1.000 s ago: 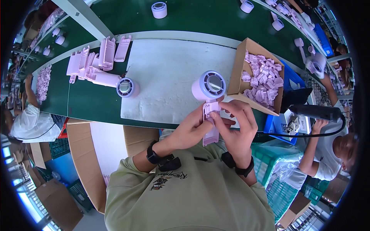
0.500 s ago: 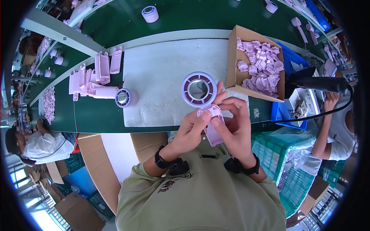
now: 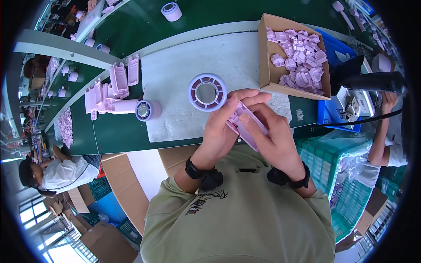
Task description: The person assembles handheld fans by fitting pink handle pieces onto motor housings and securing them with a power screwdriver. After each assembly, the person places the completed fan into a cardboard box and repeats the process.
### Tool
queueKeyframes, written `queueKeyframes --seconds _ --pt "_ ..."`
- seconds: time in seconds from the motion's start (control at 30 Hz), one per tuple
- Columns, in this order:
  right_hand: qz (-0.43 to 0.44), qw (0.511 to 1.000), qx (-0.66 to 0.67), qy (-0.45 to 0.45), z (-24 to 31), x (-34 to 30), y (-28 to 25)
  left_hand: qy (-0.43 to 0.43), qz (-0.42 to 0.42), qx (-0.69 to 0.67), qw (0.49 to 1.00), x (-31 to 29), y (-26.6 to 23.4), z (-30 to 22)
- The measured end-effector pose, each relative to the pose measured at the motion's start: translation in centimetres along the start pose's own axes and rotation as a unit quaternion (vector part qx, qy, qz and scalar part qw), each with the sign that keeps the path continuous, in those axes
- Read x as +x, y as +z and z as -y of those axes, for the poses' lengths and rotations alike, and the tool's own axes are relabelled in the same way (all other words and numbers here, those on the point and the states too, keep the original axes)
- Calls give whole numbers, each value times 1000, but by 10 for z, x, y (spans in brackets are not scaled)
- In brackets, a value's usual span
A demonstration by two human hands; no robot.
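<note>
Between my hands is a pink hair-dryer-like housing, its round lavender ringed head [image 3: 193, 93] over the white mat and its open handle shell [image 3: 248, 139] slanting down toward me. My left hand [image 3: 218, 131] grips it just below the head, thumb along the handle's upper end. The fingers of my right hand [image 3: 272, 131] wrap the handle from the other side, with the thumb pressed onto its open face. A thin red wire shows at the handle's lower edge. What lies inside the handle is mostly covered by my fingers.
A cardboard box [image 3: 274, 82] of small pink parts stands right of the white mat [image 3: 171, 74]. Pink handle shells [image 3: 118, 81] and another round head [image 3: 148, 110] lie at left. Blue bins [image 3: 326, 115] and a black cable [image 3: 359, 121] are at right. People sit on both sides.
The housing has turned in my hands: its head moved left and slightly up, and the handle now slants down to the right. My right hand has shifted along the handle. The view has tilted.
</note>
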State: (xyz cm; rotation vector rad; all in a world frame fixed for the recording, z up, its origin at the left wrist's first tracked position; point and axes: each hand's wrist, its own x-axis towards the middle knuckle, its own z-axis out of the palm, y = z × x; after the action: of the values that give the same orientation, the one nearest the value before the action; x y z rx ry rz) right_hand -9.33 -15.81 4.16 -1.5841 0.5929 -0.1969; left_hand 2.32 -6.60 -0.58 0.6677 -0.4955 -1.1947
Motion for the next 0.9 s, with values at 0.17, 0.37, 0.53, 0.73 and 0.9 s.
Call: queueKeyframes --seconds 0.17,0.37,0.53,0.73,0.9 --pt "-212 882 -308 -286 4 -8 7 115 -37 28 992 6 8 6" --pt "-164 893 -304 -288 -5 -1 8 150 -10 62 987 12 3 12" --pt "-160 931 -168 -281 2 -1 -24 98 -33 -11 995 4 7 4" --pt "-649 557 -397 -333 9 10 -119 8 15 -267 964 3 3 2" --pt "-585 751 -127 -280 3 29 -170 -27 -64 -204 976 -1 10 7"
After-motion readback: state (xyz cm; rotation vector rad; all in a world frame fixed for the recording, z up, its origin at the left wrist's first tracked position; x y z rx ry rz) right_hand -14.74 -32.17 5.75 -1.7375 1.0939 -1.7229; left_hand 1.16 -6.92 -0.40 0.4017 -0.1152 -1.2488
